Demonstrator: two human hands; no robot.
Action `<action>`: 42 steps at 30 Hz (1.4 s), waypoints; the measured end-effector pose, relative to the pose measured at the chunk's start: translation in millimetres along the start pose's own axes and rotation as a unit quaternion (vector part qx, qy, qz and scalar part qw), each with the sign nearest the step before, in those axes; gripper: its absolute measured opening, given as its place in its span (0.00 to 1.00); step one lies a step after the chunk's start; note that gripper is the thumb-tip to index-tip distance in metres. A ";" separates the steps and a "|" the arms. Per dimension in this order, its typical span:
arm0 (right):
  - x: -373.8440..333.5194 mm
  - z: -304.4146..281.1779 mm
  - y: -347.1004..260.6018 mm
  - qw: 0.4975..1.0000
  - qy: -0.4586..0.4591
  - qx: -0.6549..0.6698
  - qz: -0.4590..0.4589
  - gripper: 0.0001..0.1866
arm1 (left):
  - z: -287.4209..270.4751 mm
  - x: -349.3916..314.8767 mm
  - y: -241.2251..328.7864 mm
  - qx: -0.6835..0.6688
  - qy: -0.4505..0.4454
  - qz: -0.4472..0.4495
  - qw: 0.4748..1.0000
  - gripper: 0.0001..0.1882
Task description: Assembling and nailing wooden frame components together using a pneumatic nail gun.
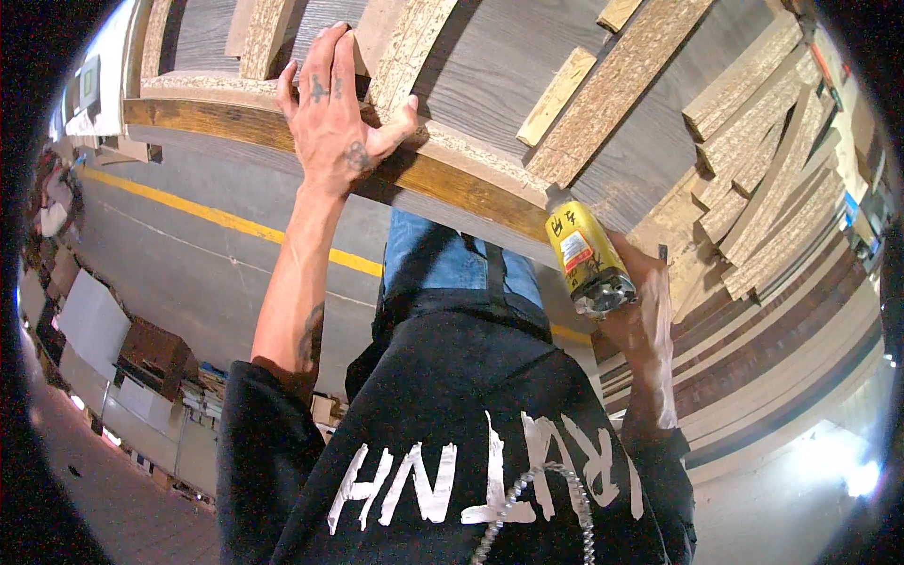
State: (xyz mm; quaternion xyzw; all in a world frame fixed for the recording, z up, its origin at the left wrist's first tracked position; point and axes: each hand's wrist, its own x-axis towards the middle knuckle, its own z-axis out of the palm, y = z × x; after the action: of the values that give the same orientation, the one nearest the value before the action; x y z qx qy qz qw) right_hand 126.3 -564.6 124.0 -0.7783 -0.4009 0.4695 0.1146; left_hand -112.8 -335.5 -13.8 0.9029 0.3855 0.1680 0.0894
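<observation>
My left hand (331,118) lies with fingers spread on the edge of a wooden frame, over a strip of particle board (405,66) and the brown front rail (443,179). In my right hand (640,287) is a yellow nail gun (581,247) with a grey nose and a dark, shiny cap. Its nose points at the rail near the lower end of a long particle-board strip (617,94). The gun's body hides part of my right fingers. A pale hose-like strip runs along my right wrist.
A short light wood block (556,96) lies on the grey wood-grain panel (508,56). Loose particle-board strips (753,179) are piled at the right, above stacked long boards (734,367). Boxes (155,358) stand at the left, beyond a yellow floor line (207,209).
</observation>
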 end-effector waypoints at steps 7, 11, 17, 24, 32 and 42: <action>0.8 0.4 -0.9 0.999 -0.047 -0.001 0.027 0.33 | -5.8 1.1 0.0 0.003 -0.006 -0.003 1.000 0.45; 2.7 1.8 -10.0 0.997 -0.051 0.001 0.056 0.31 | -5.6 -0.1 -0.3 0.004 -0.007 -0.004 1.000 0.46; 8.4 0.7 -14.9 0.999 -0.027 0.017 0.005 0.31 | -10.5 1.3 1.8 0.004 -0.024 -0.013 1.000 0.46; 12.3 4.3 -24.6 0.999 -0.041 0.001 0.027 0.27 | -12.8 -1.7 4.0 0.035 -0.046 -0.024 0.998 0.51; 18.1 3.6 -30.7 0.998 -0.055 0.005 0.032 0.23 | -16.7 3.5 5.4 0.024 -0.050 -0.026 0.998 0.50; 72.1 -130.6 -23.2 0.938 0.095 -0.321 -0.085 0.26 | -19.8 9.3 9.6 -0.023 -0.077 -0.056 0.995 0.44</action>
State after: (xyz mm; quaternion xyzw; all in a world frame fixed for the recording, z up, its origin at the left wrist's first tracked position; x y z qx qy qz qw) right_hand 238.9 -470.9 160.4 -0.7778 -0.5821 0.2281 -0.0642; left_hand -107.7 -334.7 9.6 0.8878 0.4236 0.1011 0.1488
